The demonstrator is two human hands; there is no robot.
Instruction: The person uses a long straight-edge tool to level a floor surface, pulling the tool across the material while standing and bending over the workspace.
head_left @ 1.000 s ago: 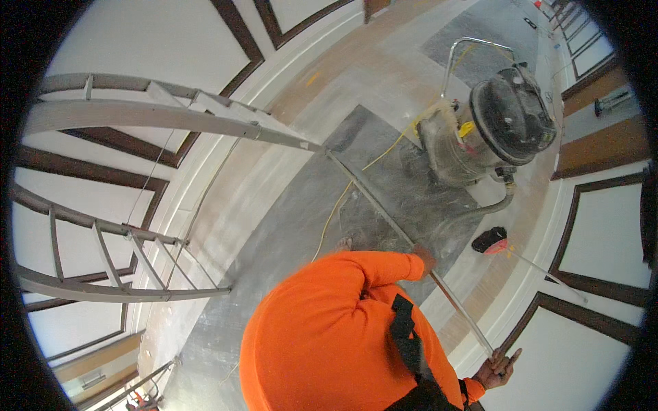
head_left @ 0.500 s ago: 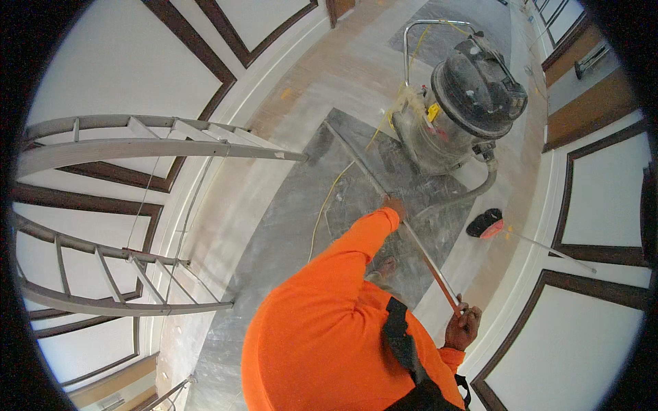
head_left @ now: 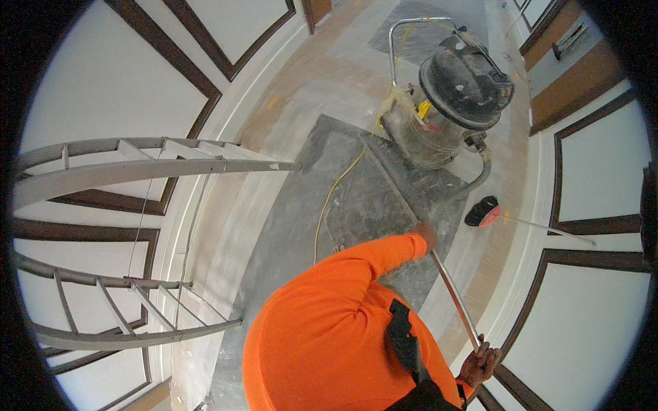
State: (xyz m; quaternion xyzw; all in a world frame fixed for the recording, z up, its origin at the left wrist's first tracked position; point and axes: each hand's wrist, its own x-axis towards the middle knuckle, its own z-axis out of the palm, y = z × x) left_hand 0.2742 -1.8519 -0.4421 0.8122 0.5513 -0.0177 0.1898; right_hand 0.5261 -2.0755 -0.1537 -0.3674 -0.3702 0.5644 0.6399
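I look down over my orange-shirted torso. Both my hands grip a long thin metal pole (head_left: 454,300) that slants from lower right toward the upper left. My left hand (head_left: 426,236), at the end of the orange sleeve, holds it partway along. Low at the right, my right hand (head_left: 480,363) is closed around its near end. Beyond my left hand the pole runs on as a thin line over the grey floor sheet (head_left: 322,171), toward a large dusty drum-shaped vacuum cleaner (head_left: 456,96). The pole's far tip is hard to make out.
An aluminium stepladder (head_left: 137,164) stands against the white panelled wall at left. A yellow cable (head_left: 334,198) runs across the sheet, and a grey hose (head_left: 482,171) hangs from the vacuum. A broom with a black and red head (head_left: 482,212) lies by the right wall.
The view has swung, so the vacuum cleaner and ladder have shifted across the picture. Both hands have kept hold of the pole; my right hand rose a little, then dropped back.
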